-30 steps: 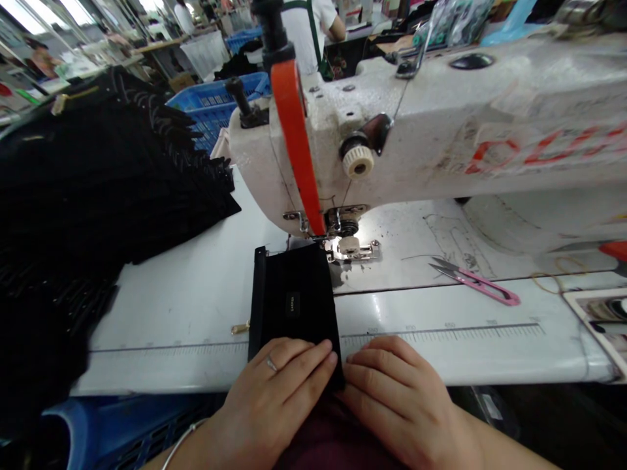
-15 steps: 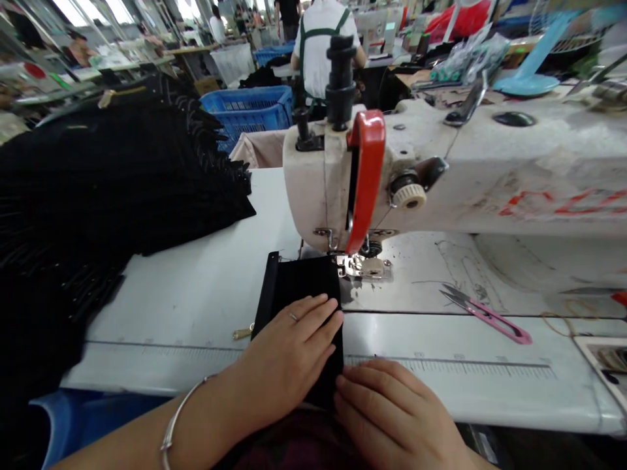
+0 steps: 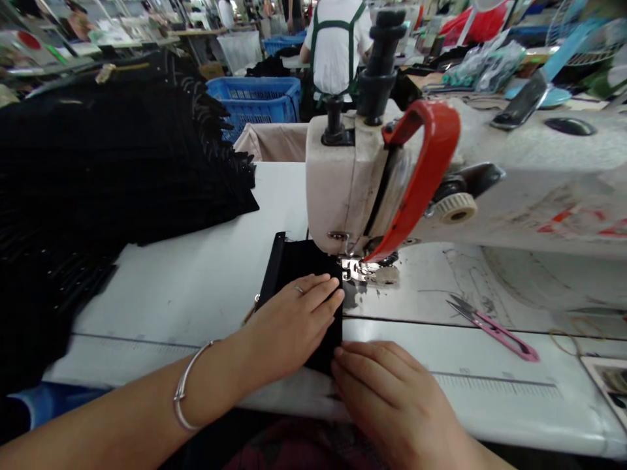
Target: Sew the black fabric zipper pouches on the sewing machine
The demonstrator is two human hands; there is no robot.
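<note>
A black fabric piece (image 3: 313, 258) with a zipper along its left side lies under the presser foot (image 3: 353, 269) of a white sewing machine (image 3: 336, 189). My left hand (image 3: 298, 320), with a ring and a bangle, rests flat on top of this fabric, its fingertips near the right edge. Lower down, my right hand (image 3: 386, 391) has its fingers together at the fabric's near right edge and grips it there; the thumb is mostly hidden. The zipper pull (image 3: 252, 308) sticks out at the left, partly covered by my left forearm.
Thread snips (image 3: 494, 329) with pink handles lie on the right of the table. A big stack of black garments (image 3: 112, 156) covers the left side. Behind are a blue crate (image 3: 255, 98), a cloth-lined bin (image 3: 279, 140) and a person (image 3: 337, 52) seen from behind.
The fabric and both hands have moved slightly away from me, further along under the machine head. The camera view has also shifted and tilted. My hands keep the same hold.
</note>
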